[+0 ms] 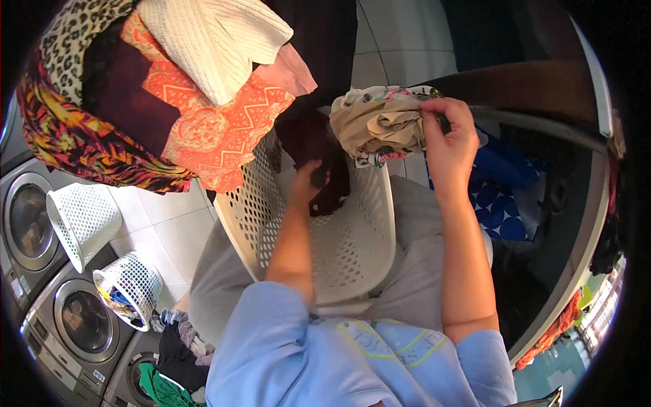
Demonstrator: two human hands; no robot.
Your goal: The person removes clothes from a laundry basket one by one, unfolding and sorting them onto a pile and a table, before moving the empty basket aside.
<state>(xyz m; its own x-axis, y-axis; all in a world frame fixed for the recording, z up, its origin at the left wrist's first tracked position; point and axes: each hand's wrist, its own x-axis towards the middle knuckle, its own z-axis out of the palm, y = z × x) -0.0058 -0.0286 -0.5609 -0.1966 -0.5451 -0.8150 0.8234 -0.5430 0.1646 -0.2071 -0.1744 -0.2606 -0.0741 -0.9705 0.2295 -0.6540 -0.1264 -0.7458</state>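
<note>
Laundromat with tiled floor [161, 239]; front-loading washers [86, 320] line one side, and baskets [85, 224] and piles of clothes [203, 136] stand around a seated person [366, 346].

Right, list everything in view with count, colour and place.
Laundry basket: 1, off-white, between knees
Dark garment: 1, maroon, in that basket
Bunched cloth: 1, beige and floral, right hand
Clothes pile: several, cream, orange, purple, pink, leopard, multicolour, upper left
Floor baskets: 2, white, left
Front-loading washers: at least 3, grey, far left
Loose clothes: several, green, black, lower left
Patterned item: 1, blue, right; perhaps a bag
Hanging cloth: orange, lower right, count unclear
Floor tiles: several, white
T-shirt: 1, light blue, torso
Trousers: 1, grey, legs
Hands: 2, bare, left beside maroon garment, right holding cloth
</note>
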